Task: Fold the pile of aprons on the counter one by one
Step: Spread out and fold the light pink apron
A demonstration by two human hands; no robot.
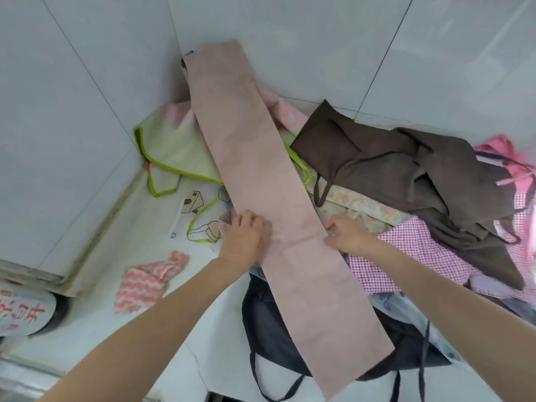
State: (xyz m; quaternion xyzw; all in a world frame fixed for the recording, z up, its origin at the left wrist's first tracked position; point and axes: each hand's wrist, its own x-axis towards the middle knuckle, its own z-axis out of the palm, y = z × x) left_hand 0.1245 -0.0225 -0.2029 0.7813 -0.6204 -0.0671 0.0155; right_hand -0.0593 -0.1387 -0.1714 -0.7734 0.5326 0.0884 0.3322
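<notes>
Gripping the long pink apron strip (269, 216) at mid-frame, both hands pinch opposite edges: left hand (246, 236) on the left edge, right hand (346, 235) on the right. Strip runs from the wall corner, upper centre, to bottom centre, lying over the pile w/ the brown apron (406, 158) at right and the black apron (269, 329) below. Risk, imo: the far end leans on the wall, so it could slump or skew in the next fold; loose straps underneath may snag and drag along.
</notes>
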